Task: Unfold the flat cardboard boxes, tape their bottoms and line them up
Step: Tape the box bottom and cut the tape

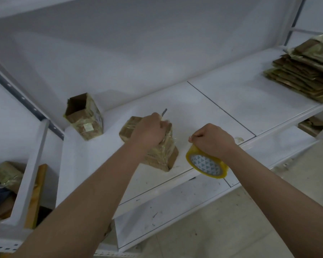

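Head view: one frame, looking down over both forearms at a white shelf [222,101].
Left grip: left hand [147,130] curled tight round a thin metal blade [164,113]; only the tip shows past the knuckles, so the tool type can't be told. Fist sits on top of the taped box [157,153].
Right grip: right hand [213,139] fingers curled, holding the yellow tape roll [206,162] at its upper rim; thumb and forefinger pinched at the left side of the fist, what they pinch is too small to tell.
Tape roll: tilted, core face with a triangle print turned toward the camera, hanging over the shelf's front edge, just right of the taped box.
Taped box: brown cardboard, wrapped in glossy clear tape, resting on the shelf near the front edge, partly hidden by the left hand and wrist.
Open box [84,116]: stands upright at the shelf's left back corner, mouth up, well apart from the taped box.
Flat boxes [302,71]: stack of folded cardboard at the far right end of the shelf.
Lower left: side shelf with more cardboard pieces [6,175], blurred.
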A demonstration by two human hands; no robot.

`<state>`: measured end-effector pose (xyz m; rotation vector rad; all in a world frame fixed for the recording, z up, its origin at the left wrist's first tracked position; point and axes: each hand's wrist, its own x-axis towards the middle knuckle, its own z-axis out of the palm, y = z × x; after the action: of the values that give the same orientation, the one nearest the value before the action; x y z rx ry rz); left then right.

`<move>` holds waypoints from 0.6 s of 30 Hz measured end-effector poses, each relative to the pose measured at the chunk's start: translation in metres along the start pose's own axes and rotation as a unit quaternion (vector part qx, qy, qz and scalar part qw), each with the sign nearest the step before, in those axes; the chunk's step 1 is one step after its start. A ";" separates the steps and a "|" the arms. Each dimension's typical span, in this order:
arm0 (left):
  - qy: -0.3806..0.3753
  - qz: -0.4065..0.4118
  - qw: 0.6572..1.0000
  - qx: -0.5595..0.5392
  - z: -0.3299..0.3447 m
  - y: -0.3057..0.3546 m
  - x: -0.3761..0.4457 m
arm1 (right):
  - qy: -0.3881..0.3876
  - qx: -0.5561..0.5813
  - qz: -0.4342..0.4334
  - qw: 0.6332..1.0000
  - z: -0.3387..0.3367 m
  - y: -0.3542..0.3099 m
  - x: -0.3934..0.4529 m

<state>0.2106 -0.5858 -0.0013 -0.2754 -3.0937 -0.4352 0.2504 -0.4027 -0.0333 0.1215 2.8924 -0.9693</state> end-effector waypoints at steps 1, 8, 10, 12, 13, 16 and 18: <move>0.016 -0.024 0.999 0.019 0.009 0.004 -0.002 | 0.003 0.004 -0.002 1.000 0.001 -0.001 0.001; 0.048 -0.002 0.990 0.130 0.028 0.006 -0.008 | 0.022 0.056 -0.014 0.998 0.002 -0.001 0.003; 0.015 0.064 0.994 0.090 0.018 -0.009 -0.012 | 0.018 0.093 -0.030 0.995 -0.001 -0.003 0.002; -0.019 0.139 0.990 0.022 0.004 -0.031 -0.018 | 0.011 0.134 -0.053 0.989 -0.006 -0.007 0.001; -0.035 0.173 0.984 -0.007 -0.004 -0.043 -0.022 | 0.008 0.154 -0.062 0.986 -0.007 -0.009 0.000; -0.061 0.206 0.977 -0.010 -0.017 -0.076 -0.031 | 0.003 0.194 -0.082 0.978 -0.010 -0.019 -0.003; -0.081 0.195 0.977 -0.021 -0.017 -0.086 -0.038 | -0.010 0.188 -0.101 0.977 -0.009 -0.027 -0.004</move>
<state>0.2326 -0.6786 -0.0094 -0.9402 -3.0686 -0.4833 0.2513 -0.4191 -0.0101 -0.1600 2.7054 -1.5344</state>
